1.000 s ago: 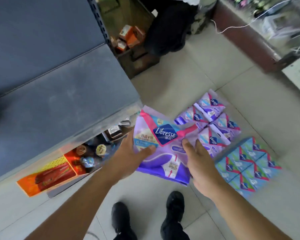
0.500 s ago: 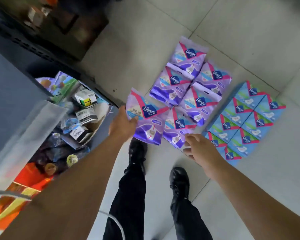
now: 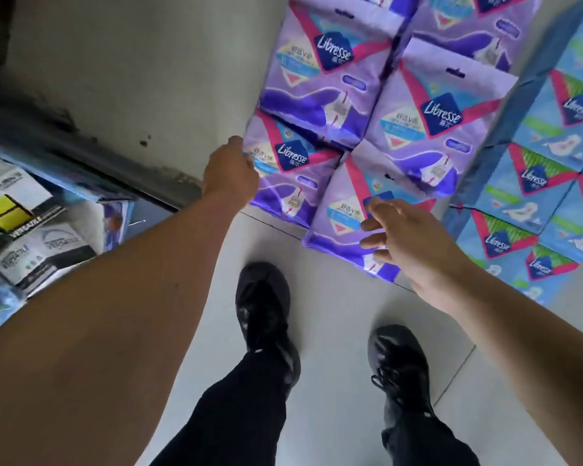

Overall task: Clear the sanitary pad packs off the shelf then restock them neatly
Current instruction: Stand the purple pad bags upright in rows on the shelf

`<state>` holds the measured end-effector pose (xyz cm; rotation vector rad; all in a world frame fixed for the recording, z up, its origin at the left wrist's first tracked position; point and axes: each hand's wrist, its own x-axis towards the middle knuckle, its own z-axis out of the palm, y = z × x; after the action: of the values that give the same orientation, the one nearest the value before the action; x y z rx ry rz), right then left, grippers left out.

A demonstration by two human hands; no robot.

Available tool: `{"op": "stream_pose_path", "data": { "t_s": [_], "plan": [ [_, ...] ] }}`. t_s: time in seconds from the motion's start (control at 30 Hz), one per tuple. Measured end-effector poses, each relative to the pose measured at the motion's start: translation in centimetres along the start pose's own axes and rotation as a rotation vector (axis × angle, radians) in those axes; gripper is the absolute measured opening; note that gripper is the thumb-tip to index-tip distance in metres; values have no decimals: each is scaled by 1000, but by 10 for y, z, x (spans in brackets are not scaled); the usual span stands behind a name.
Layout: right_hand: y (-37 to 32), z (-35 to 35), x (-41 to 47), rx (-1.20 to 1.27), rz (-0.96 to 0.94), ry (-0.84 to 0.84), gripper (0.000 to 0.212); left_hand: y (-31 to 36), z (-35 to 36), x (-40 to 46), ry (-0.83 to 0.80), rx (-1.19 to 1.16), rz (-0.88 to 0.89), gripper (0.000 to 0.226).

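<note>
The left hand (image 3: 231,171) grips the edge of a purple plastic Libresse pad pack (image 3: 285,173) lying on the pale tiled floor (image 3: 334,314); the right hand (image 3: 408,237) hovers with relaxed fingers, holding nothing. Purple and blue Libresse packs (image 3: 535,183) sit in rows on the floor, so clearing looks well along, restocking not begun.

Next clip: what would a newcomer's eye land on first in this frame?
The glossy purple Libresse pad packs tiled on the pale floor, upper middle, with a block of blue Libresse pad packs to their right. The left hand touches the left edge of one near purple pack, while the right hand spreads its fingers over the nearest one. A pair of black shoes stands just below.
</note>
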<state>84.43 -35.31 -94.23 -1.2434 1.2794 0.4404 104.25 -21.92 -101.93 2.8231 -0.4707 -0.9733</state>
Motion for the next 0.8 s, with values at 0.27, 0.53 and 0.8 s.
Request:
{"op": "stream_pose_path", "data": {
  "t_s": [0.27,0.53,0.8],
  "plan": [
    [-10,0,16,-203,-92,37,20,7,13,4,-191,-16,-95,37],
    [-7,-6,-16,-576,-181,94,31,17,-10,-45,-46,-27,59,52],
    [-62,-25,-132,-1015,-515,90,35,62,-115,-166,50,-66,90,34]
  ]
}}
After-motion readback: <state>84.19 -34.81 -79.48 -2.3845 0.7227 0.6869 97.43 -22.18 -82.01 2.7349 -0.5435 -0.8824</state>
